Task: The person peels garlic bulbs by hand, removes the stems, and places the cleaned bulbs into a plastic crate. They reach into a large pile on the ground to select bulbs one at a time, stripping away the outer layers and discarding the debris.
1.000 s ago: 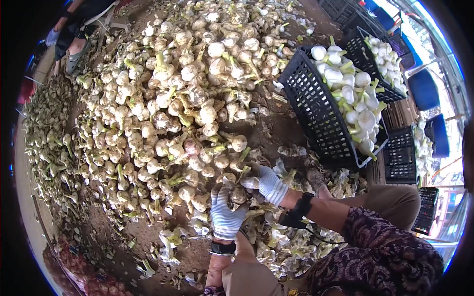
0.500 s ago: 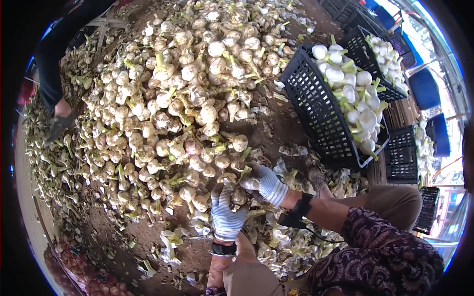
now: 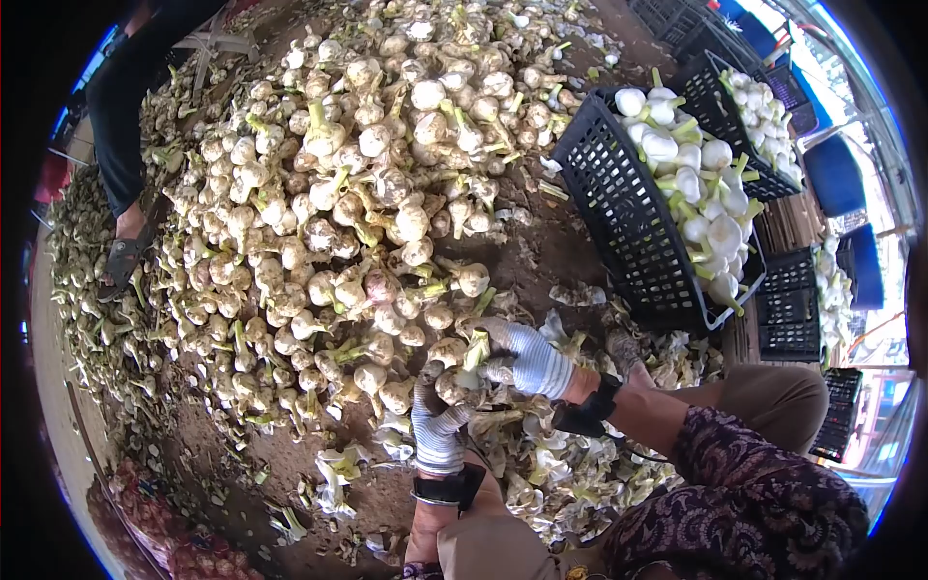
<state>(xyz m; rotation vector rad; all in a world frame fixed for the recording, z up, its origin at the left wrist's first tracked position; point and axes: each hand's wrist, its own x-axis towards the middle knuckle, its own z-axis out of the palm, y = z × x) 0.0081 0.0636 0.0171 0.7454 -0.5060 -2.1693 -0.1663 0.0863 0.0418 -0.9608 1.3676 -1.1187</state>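
In front of my knees, my left hand (image 3: pixel 440 430), in a striped glove with dirty fingertips, is closed around a soil-stained garlic bulb (image 3: pixel 454 389). My right hand (image 3: pixel 530 358), gloved the same way, comes from the right and grips the bulb's pale green stem (image 3: pixel 477 350) near its neck. Part of the bulb is hidden behind my fingers. Just beyond both hands lies a big heap of unpeeled garlic (image 3: pixel 319 213), its bulbs brownish with short stems.
A black crate (image 3: pixel 619 203) of clean white garlic stands tilted at the right; another filled crate (image 3: pixel 715 106) sits behind it. Peeled skins (image 3: pixel 551 483) litter the ground beside my legs. Upper left, another person's leg (image 3: pixel 118 145) and sandalled foot stand at the heap.
My hands have turned the garlic bulb, so its stem now shows between them. My right thumb has shifted against it. The other person's foot has moved slightly right and down.
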